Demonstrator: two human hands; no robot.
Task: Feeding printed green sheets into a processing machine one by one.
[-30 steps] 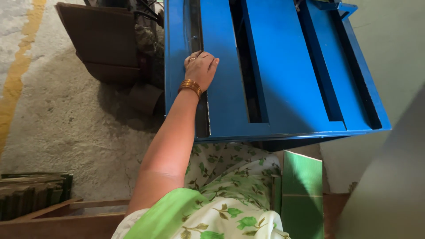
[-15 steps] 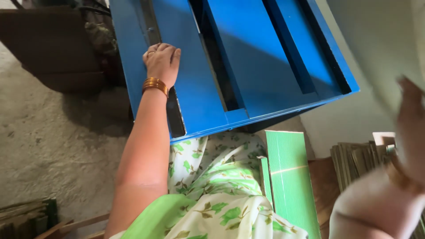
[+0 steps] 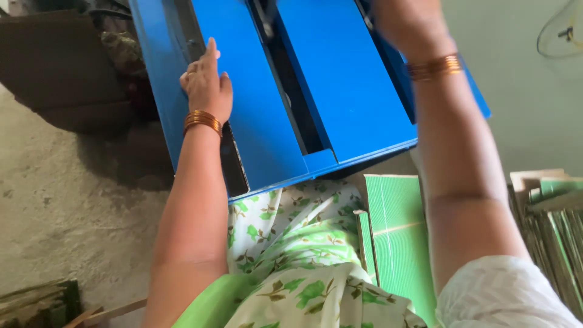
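Resting flat at the upper left of the frame, the left hand (image 3: 206, 85) lies palm down on the blue metal machine top (image 3: 340, 103), its fingers (image 3: 209, 54) straight and pressed together, pinching nothing, just beside a narrow dark slot (image 3: 234, 161) that runs down under the wrist. A copper bangle (image 3: 202, 120) circles that wrist. The right hand (image 3: 404, 18) is at the top edge, right of centre; its fingers run out of frame, so whether they are spread or closed on anything cannot be told. Another bangle (image 3: 434, 65) shows on that wrist. A wider dark gap (image 3: 297, 103) splits the machine top at centre; what lies inside it is too dark to make out. Below the machine, a green sheet (image 3: 398, 225) stands partly behind the right forearm, and a stack of green-faced boards (image 3: 549, 225) is cut off at the right edge
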